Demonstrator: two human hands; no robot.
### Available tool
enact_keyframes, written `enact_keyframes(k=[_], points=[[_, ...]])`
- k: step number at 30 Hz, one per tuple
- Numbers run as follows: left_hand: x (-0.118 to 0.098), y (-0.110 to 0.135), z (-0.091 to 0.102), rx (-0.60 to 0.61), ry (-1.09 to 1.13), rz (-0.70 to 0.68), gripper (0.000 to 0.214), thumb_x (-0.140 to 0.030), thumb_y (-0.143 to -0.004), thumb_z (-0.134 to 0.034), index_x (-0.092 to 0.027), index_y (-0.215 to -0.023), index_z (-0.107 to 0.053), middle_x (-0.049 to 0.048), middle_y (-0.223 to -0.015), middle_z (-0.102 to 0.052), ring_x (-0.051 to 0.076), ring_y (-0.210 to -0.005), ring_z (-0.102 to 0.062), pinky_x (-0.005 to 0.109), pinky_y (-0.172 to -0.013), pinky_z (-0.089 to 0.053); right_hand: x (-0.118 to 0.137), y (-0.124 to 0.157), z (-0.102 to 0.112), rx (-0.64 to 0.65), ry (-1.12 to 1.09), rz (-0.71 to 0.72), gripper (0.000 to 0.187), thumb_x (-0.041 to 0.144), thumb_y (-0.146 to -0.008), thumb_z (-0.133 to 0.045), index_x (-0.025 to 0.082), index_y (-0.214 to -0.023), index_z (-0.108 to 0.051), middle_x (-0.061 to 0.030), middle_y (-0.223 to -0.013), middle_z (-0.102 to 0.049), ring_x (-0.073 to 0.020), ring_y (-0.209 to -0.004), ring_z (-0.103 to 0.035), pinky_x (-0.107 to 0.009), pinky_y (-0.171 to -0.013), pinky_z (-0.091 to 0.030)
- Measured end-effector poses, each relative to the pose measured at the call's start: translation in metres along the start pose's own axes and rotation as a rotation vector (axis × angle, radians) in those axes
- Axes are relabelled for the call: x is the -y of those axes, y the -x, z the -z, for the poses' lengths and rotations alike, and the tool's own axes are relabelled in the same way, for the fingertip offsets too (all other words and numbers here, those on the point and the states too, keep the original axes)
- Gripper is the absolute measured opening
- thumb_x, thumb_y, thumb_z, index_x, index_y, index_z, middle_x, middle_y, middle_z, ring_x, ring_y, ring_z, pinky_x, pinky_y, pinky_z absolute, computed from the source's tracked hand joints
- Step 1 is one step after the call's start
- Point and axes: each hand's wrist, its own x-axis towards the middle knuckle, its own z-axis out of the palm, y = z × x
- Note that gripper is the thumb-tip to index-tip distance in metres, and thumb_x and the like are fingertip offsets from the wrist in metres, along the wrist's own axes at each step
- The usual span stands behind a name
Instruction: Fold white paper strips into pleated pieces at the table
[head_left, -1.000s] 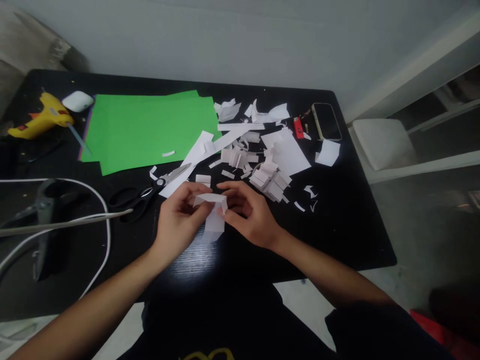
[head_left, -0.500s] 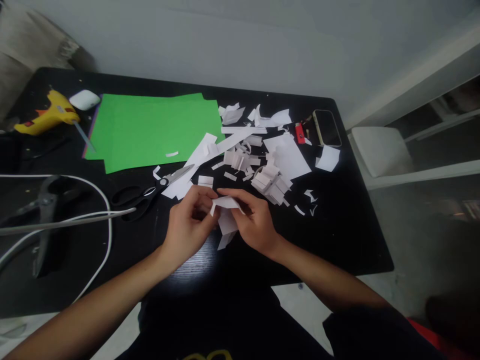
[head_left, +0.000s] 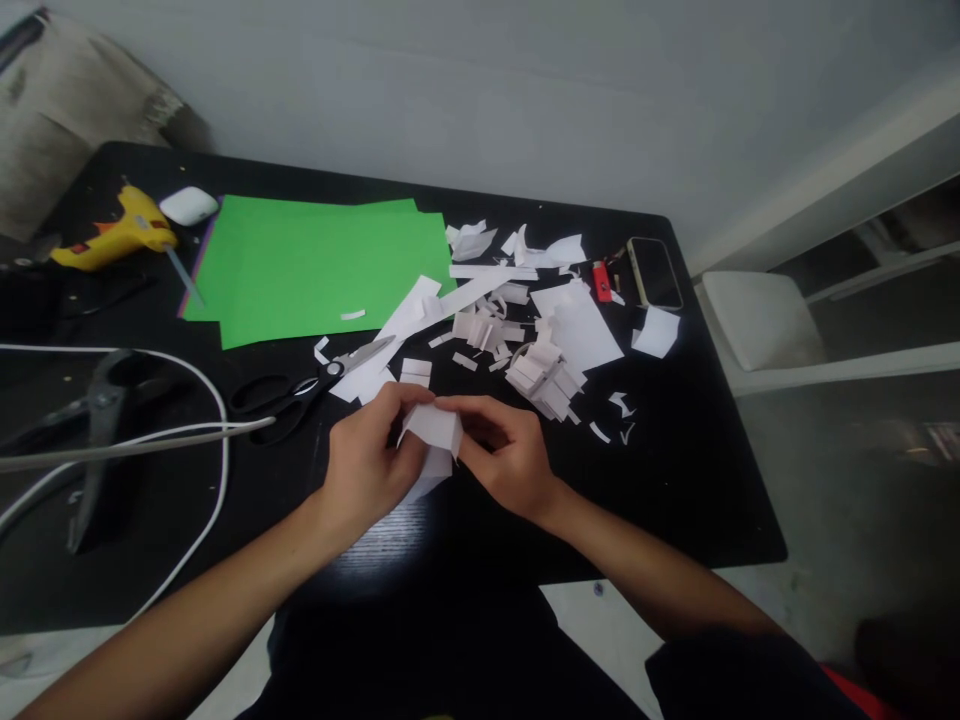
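Observation:
Both my hands meet over the near middle of the black table (head_left: 675, 480). My left hand (head_left: 367, 465) and my right hand (head_left: 506, 455) pinch a small folded piece of white paper (head_left: 433, 435) between their fingertips, just above the tabletop. Behind them lies a heap of cut white paper scraps (head_left: 525, 340). Black-handled scissors (head_left: 300, 388) lie to the left of my left hand, blades pointing right.
Green paper sheets (head_left: 315, 265) cover the far left. A yellow glue gun (head_left: 120, 235) and a white case (head_left: 187, 205) sit at the far left corner. White cable (head_left: 187, 430) loops at left. A phone (head_left: 655, 272) and red lighter (head_left: 601, 282) lie far right.
My hands have turned and refolded the white paper, bringing it closer together between the fingertips. The camera view shifted slightly; nothing else on the table moved.

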Motion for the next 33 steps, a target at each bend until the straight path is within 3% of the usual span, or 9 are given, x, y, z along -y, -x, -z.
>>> enact_keyframes(k=[4,9,13,16,18,21,26,33], points=[[-0.003,0.000,0.002,0.023,0.044,0.003,0.025,-0.009,-0.088,-0.056,-0.019,-0.109,-0.064,0.0021,-0.087,-0.075,0.014,-0.069,-0.068,0.025,-0.063,-0.051,0.000,-0.002,0.000,-0.018,-0.082,-0.069,0.023,0.023,-0.085,-0.076,0.026,-0.108,-0.079,-0.0040,-0.107,-0.082,-0.0200,-0.092,-0.078,-0.033,-0.080,-0.064],[-0.003,-0.003,0.004,0.084,0.218,0.076,0.012,-0.017,-0.093,-0.058,-0.021,-0.101,-0.065,0.0014,-0.083,-0.072,0.013,-0.062,-0.061,0.024,-0.057,-0.045,0.001,-0.011,0.009,0.012,-0.233,-0.190,0.022,0.024,-0.077,-0.080,0.026,-0.099,-0.082,-0.0020,-0.104,-0.082,-0.0212,-0.096,-0.077,-0.036,-0.089,-0.062],[-0.006,-0.009,0.006,0.106,0.442,0.228,0.010,-0.027,-0.093,-0.062,-0.021,-0.095,-0.069,0.0026,-0.082,-0.070,0.015,-0.068,-0.060,0.025,-0.057,-0.044,-0.001,-0.016,0.019,0.063,-0.409,-0.316,0.030,0.017,-0.073,-0.066,0.025,-0.096,-0.084,-0.0013,-0.090,-0.082,-0.0183,-0.083,-0.073,-0.030,-0.073,-0.060],[-0.006,-0.012,0.007,0.129,0.565,0.312,0.012,-0.025,-0.090,-0.062,-0.020,-0.095,-0.072,0.0030,-0.086,-0.071,0.017,-0.074,-0.062,0.027,-0.063,-0.047,-0.001,-0.017,0.021,0.068,-0.511,-0.377,0.028,0.025,-0.079,-0.062,0.022,-0.095,-0.085,-0.0046,-0.089,-0.081,-0.0190,-0.082,-0.073,-0.029,-0.069,-0.059],[-0.002,-0.012,0.008,0.168,0.629,0.339,0.019,-0.020,-0.086,-0.059,-0.020,-0.098,-0.074,0.0039,-0.092,-0.073,0.018,-0.080,-0.065,0.029,-0.070,-0.050,-0.001,-0.018,0.020,0.024,-0.453,-0.384,0.022,0.033,-0.084,-0.068,0.021,-0.093,-0.085,-0.0048,-0.088,-0.081,-0.0182,-0.078,-0.072,-0.029,-0.067,-0.058],[0.003,-0.010,0.008,0.203,0.659,0.346,0.024,-0.020,-0.086,-0.056,-0.020,-0.101,-0.075,0.0050,-0.097,-0.074,0.020,-0.087,-0.067,0.031,-0.076,-0.051,-0.001,-0.017,0.017,-0.031,-0.252,-0.330,0.017,0.035,-0.079,-0.082,0.023,-0.091,-0.084,-0.0032,-0.091,-0.082,-0.0180,-0.082,-0.074,-0.030,-0.074,-0.059],[0.003,-0.009,0.001,0.152,0.487,0.382,0.016,-0.033,-0.089,-0.071,-0.020,-0.098,-0.071,0.0014,-0.080,-0.068,0.014,-0.065,-0.058,0.025,-0.056,-0.045,-0.002,-0.016,0.016,-0.044,-0.131,-0.261,0.026,0.034,-0.075,-0.087,0.023,-0.098,-0.079,-0.0017,-0.085,-0.080,-0.0182,-0.081,-0.076,-0.032,-0.076,-0.062],[-0.001,-0.012,0.001,0.138,0.538,0.408,0.025,-0.034,-0.085,-0.079,-0.020,-0.104,-0.072,0.0012,-0.075,-0.072,0.015,-0.063,-0.065,0.025,-0.056,-0.052,0.002,-0.014,0.017,-0.044,-0.076,-0.209,0.020,0.035,-0.078,-0.086,0.023,-0.093,-0.081,-0.0034,-0.089,-0.082,-0.0194,-0.084,-0.077,-0.033,-0.078,-0.063]])
